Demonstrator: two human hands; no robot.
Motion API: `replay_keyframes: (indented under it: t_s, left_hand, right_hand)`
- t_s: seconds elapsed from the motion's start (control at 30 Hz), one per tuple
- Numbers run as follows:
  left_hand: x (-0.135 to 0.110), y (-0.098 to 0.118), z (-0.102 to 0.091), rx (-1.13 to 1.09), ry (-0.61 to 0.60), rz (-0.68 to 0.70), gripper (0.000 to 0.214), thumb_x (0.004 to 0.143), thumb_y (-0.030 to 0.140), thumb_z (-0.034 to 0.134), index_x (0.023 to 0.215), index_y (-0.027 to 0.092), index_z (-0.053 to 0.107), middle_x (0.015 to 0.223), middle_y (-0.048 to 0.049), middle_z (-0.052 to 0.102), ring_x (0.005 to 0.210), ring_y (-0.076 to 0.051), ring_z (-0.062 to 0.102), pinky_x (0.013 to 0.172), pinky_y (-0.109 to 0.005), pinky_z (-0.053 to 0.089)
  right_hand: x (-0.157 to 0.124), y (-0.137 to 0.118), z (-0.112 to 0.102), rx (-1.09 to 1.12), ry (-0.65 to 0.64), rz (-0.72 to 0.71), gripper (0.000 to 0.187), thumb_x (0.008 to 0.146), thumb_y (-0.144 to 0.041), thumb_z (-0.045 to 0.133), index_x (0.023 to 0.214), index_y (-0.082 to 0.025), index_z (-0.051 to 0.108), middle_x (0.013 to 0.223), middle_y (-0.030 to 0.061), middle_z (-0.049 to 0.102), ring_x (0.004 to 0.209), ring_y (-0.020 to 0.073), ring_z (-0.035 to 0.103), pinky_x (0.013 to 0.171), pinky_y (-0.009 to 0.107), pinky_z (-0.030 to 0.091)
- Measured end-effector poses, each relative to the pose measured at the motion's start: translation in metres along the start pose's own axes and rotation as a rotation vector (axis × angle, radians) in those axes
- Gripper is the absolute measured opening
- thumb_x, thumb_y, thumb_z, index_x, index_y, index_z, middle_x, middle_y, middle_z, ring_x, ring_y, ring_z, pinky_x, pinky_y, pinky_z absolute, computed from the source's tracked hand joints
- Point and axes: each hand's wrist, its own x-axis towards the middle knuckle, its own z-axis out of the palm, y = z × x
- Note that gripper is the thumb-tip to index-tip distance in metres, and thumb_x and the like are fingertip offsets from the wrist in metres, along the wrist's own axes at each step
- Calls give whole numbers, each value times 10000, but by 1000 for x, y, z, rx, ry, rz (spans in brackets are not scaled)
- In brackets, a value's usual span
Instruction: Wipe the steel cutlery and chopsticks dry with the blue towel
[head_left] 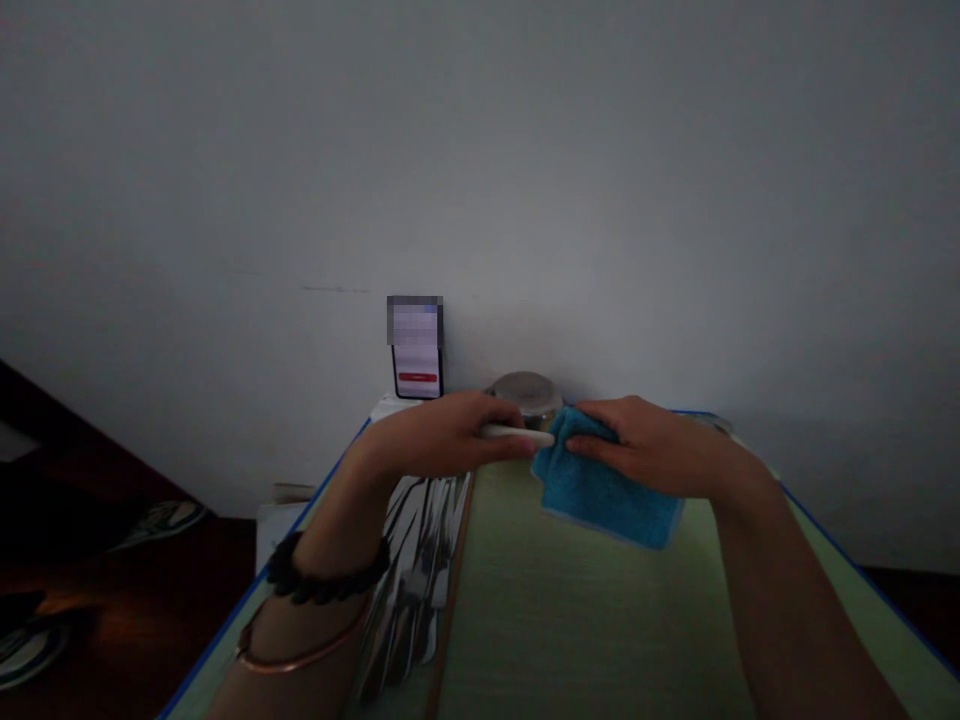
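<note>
My left hand is closed round a slim, whitish, handle-like piece, held level above the table. Its right tip meets the edge of a blue cloth, and I cannot make out what kind of tool it is. Pinched between thumb and fingers of my right hand, the cloth hangs down over the green tabletop. Whether part of the tool lies inside the cloth is hidden. Below my left wrist lies a bunch of metal cutlery, with several forks and knives among it.
A phone with a lit screen leans upright against the wall. Behind my hands stands a round clear container with a lid. A brown strip divides the cutlery from the green surface. Shoes show on the dark floor at left.
</note>
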Motion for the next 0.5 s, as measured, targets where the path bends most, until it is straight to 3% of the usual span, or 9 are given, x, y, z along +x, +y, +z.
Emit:
replay_keyframes:
  t_s: [0.2,0.4,0.5]
  left_hand:
    - [1,-1,-1,4,8,-49,361,753,463,547,961,171,583,786,0,594,677,-125,509,559,-202,334]
    - [1,-3,0,26,264,24,325,769,415,558,985,172,572,744,13,595,615,-100,501,534,-187,330]
    - [2,-2,2,92,304,65,292,804,391,528,977,169,603,726,4,613,609,-97,515,556,-192,337]
  right_hand:
    - [0,-3,0,1,12,-25,192,844,-307,451,911,-191,589,854,34,641,744,159,580,632,255,389]
    - [1,3,4,26,56,-18,254,868,-376,400,827,-175,550,783,25,611,691,146,558,613,255,385]
    - [2,6,4,37,65,-15,260,864,-377,406,806,-168,547,770,26,604,686,147,554,608,257,383]
